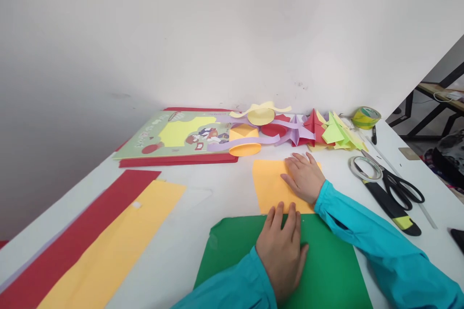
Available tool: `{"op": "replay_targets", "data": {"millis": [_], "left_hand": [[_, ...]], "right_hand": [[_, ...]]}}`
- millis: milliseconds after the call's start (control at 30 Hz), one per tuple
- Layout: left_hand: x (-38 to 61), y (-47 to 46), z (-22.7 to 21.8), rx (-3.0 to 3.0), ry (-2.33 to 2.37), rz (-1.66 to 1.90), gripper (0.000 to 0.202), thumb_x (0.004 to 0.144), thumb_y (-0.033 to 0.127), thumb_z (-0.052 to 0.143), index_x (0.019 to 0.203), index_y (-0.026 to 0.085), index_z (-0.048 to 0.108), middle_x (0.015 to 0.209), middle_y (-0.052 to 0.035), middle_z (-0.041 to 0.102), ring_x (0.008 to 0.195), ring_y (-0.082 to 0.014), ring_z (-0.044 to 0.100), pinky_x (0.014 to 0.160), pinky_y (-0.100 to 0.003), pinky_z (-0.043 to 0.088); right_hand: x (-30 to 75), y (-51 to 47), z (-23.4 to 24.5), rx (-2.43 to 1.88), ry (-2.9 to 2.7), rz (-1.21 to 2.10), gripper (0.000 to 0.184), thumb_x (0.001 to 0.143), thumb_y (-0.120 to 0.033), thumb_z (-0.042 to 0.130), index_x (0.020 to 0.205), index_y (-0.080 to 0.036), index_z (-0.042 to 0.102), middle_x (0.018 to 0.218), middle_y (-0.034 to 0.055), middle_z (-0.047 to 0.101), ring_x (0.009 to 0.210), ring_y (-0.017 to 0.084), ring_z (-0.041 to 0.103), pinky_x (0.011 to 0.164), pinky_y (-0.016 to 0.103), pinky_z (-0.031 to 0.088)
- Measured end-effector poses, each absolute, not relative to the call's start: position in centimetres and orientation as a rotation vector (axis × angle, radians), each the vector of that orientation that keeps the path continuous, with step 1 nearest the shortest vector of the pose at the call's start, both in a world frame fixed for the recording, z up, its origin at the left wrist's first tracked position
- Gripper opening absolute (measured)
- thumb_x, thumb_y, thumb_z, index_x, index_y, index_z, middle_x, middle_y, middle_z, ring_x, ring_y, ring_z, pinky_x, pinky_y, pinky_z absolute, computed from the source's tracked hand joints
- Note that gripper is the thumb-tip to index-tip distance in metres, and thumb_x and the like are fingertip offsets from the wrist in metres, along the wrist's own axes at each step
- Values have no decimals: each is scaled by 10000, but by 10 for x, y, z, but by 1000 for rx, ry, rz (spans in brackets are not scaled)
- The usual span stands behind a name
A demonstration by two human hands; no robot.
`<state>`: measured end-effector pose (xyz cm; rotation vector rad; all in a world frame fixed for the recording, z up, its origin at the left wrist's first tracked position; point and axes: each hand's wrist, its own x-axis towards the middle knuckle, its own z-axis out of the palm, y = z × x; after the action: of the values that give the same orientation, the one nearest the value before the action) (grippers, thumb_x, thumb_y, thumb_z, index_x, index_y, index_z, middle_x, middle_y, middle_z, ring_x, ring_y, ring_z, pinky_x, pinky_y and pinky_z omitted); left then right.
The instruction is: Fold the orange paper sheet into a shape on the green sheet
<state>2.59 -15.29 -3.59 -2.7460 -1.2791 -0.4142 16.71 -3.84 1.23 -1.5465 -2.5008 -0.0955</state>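
Note:
My left hand lies flat, fingers together and stretched out, on a green paper sheet at the table's near edge. My right hand rests palm down with fingers spread on an orange paper square just beyond the green sheet. Neither hand holds anything. Both arms wear teal sleeves.
Long red and yellow-orange paper strips lie at the left. A craft booklet on red paper sits at the back, beside folded paper shapes. Scissors, a clear tape ring, a utility knife and a tape roll lie at the right.

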Motion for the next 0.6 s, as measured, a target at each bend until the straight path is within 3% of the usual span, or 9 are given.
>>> {"op": "replay_targets", "data": {"millis": [300,467,600], "left_hand": [[23,-149,-37,-2708,-1229,-526,540,874,410,435,1287,84,555,1358,-192,522,1246,-415,442,990,-565,399],[16,-135,-22,-2680,-1113,-720,373,901,245,429,1156,53,623,1173,-197,626,1070,-313,572,888,-447,510],[2,-115,-6,-2733,-1113,-845,188,854,139,469,864,122,656,885,-128,648,820,-228,592,734,-375,550]], "right_hand": [[188,-53,4,-1400,-2368,-186,420,978,-341,352,1244,-119,590,1306,151,596,1243,287,484,1041,507,331],[207,-78,-9,-1042,-2277,-219,309,954,-300,413,1030,-177,685,1099,107,703,1121,226,568,1015,445,375],[219,-90,-19,-931,-2379,-127,350,915,-418,470,1085,-179,661,1107,123,696,1102,233,581,976,453,409]]}}
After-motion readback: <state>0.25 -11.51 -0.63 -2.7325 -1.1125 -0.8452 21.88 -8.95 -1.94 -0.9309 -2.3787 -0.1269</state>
